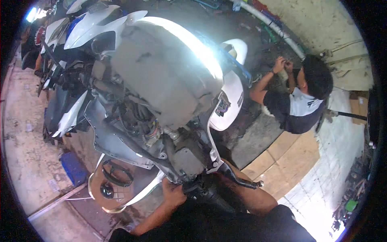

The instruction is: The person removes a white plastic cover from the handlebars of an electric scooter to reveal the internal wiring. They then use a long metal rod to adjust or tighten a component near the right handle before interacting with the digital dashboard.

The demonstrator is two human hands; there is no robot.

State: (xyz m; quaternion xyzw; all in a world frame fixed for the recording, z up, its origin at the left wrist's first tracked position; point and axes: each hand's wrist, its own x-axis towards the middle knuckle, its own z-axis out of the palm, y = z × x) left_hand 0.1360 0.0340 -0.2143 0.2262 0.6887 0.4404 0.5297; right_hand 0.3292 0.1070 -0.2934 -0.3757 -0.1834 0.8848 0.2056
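Note:
A partly stripped white and grey scooter or motorcycle (189, 157) stands before me, its wiring and brackets exposed. My left hand (174, 193) is at its near side, fingers curled in against a dark part below a boxy grey piece (187, 161). What the fingers hold is hidden. My right forearm (252, 195) reaches in under a black handlebar grip (242, 181), and the hand itself is out of sight behind the bodywork. A large dusty grey cover (157, 72) with a bright white edge spreads over the far part. Left of the wiring hangs a grey inner panel (111, 137).
Another person (308, 97) crouches at the right with both hands raised together, beside flattened cardboard (286, 157). More white-panelled motorcycles (68, 80) stand at the left. A blue box (74, 168) and a black oval ring (117, 172) lie lower left. A pipe (274, 26) runs along the wall.

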